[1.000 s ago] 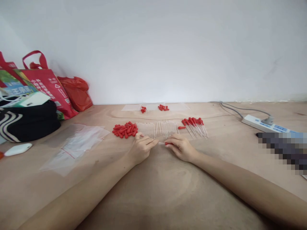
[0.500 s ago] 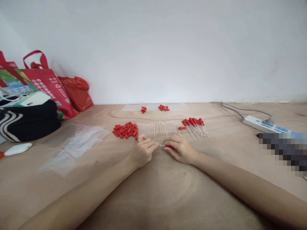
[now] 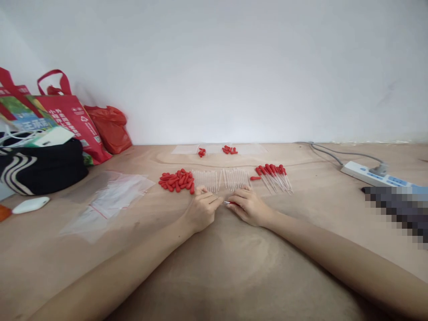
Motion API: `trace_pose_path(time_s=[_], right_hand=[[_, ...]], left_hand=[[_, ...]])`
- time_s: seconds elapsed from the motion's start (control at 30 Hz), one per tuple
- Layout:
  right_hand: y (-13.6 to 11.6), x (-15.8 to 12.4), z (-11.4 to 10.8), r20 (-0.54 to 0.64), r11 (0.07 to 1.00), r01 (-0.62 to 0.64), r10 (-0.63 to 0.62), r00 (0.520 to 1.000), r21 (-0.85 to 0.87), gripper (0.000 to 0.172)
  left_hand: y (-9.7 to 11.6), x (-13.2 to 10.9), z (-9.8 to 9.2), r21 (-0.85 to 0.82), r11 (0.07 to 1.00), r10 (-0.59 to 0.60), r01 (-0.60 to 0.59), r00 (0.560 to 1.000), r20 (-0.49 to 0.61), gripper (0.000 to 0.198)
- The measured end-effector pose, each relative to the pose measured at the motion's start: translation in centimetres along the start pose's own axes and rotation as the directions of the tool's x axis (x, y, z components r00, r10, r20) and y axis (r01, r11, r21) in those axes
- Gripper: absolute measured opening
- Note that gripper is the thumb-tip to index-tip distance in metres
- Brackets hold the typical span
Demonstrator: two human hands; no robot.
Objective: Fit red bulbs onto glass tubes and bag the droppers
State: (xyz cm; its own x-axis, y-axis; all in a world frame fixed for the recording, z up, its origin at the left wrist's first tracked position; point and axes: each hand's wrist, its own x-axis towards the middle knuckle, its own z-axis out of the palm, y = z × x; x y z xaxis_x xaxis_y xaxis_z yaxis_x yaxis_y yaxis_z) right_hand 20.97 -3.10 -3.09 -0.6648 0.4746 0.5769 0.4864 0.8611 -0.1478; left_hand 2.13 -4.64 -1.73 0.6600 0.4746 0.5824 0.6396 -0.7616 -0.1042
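Both hands meet just above the wooden table. My left hand is closed, its thumb and forefinger pinched at the left end of a thin clear dropper tube. My right hand is closed around a red rubber bulb, mostly hidden by its fingers. Only a short piece of the tube shows between the hands. Beyond my left hand is a pile of red bulbs. Two rows of clear tubes lie ahead of my fingers. A single red bulb and several bulb-topped droppers lie beyond my right hand.
Clear zip bags lie on the table at left. Behind them are a black striped pouch, a red shopping bag and a red plastic bag. A white power strip lies at right. More bulbs rest near the wall.
My hands have drawn slightly closer together, and less of the clear tube shows between them. The whole view has shifted a little. Things on the table otherwise lie as before.
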Motion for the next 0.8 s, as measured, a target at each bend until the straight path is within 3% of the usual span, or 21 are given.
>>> trace_pose_path(time_s=[0.13,0.27,0.33,0.8], right_hand=[[0.03,0.09,-0.2,-0.017,0.988,-0.068,0.071,0.997,0.142,0.018],[-0.14,0.01,-0.55,-0.052,0.885,-0.193,0.236,0.97,0.423,0.019],[-0.24,-0.12,-0.67,-0.069,0.849,-0.218,0.285,0.956,0.481,0.021],[0.02,0.16,-0.47,-0.111,0.869,-0.233,0.309,0.945,0.436,0.01]], left_hand=[[0.09,-0.05,-0.01,-0.077,0.994,-0.071,0.071,0.997,0.004,0.025],[0.14,-0.21,0.08,-0.15,0.979,-0.15,0.14,0.987,-0.059,0.018],[0.17,-0.29,0.12,-0.166,0.976,-0.158,0.144,0.984,-0.077,0.017],[-0.05,-0.3,0.53,-0.165,0.978,-0.147,0.128,0.983,-0.106,0.017]])
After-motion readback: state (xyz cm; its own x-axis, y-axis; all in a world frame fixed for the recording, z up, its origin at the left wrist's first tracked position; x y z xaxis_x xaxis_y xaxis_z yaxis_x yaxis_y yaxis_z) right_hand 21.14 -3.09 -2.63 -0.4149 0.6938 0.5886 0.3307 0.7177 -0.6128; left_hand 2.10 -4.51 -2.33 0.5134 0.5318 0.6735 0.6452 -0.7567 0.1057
